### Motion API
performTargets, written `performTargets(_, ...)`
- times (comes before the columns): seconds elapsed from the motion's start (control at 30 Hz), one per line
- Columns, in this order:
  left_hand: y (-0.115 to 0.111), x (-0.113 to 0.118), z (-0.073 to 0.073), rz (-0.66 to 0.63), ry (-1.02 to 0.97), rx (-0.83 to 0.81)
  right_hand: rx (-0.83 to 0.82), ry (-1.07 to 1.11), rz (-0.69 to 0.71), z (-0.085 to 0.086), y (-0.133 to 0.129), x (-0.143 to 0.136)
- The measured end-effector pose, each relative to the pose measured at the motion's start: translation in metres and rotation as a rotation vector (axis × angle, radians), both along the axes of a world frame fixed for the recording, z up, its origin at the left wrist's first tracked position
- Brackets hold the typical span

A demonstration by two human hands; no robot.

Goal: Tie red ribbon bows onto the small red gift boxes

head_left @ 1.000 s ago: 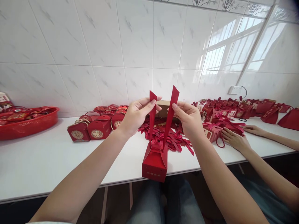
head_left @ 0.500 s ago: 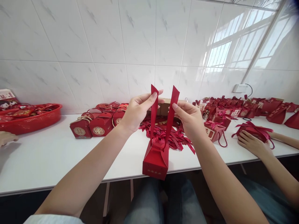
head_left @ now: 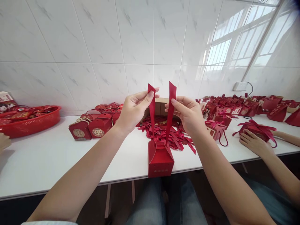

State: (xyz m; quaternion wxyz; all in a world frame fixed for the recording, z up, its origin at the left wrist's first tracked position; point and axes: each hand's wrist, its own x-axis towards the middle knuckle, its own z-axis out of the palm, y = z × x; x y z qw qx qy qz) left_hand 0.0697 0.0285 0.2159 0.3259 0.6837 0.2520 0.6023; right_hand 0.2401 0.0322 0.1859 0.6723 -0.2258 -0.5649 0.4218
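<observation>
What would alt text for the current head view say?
Left hand and right hand each pinch a red ribbon strip rising from a small red box at the near edge of a white table. Loose ribbons lie behind; more red boxes stand left and right, where a co-worker's hand touches a ribboned box.

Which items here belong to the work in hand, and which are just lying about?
In the work:
red box
two ribbon strips, pinched in left hand and right hand
ribbon pile, probably supply

Lying about:
red basket
gold-emblem boxes
wall socket
</observation>
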Motion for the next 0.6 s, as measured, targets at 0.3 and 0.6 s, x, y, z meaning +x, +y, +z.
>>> performTargets(0.3, -0.001, 0.005, 0.006, -0.114, 0.162, 0.013, -0.031, -0.094, 0.089, 0.001, 0.006, -0.005)
performTargets(0.6, 0.005, 0.009, 0.013, -0.195, 0.297, -0.083, -0.156, -0.101, 0.411, 0.006, -0.002, -0.006)
